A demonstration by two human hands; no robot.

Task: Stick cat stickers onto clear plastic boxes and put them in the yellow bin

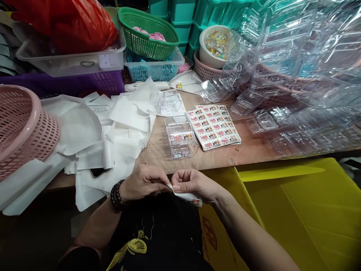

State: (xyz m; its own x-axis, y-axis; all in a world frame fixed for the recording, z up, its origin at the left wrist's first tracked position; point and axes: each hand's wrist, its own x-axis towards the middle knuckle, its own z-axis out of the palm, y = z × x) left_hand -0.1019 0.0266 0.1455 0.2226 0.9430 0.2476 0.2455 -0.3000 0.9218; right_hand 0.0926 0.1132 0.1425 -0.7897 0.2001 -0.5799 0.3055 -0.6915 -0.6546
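Note:
A curled sticker sheet (189,198) with cat prints is pinched at its edge between my two hands, close to my body below the table edge. My left hand (146,180), with a dark bead bracelet at the wrist, has its fingertips closed on the sheet's left corner. Thumb and fingers of my right hand (194,183) are closed on the same sheet just beside it. Just beyond them on the table lies a clear plastic box (183,145) with a cat sticker on it. To its right rests a flat stack of sticker sheets (214,127).
White backing papers (124,120) are strewn at the left, near a pink basket (42,120). Clear plastic boxes (284,56) pile high on the right. A green basket (149,34) and a white bowl (204,45) stand behind. A yellow carton (304,203) sits below the table edge.

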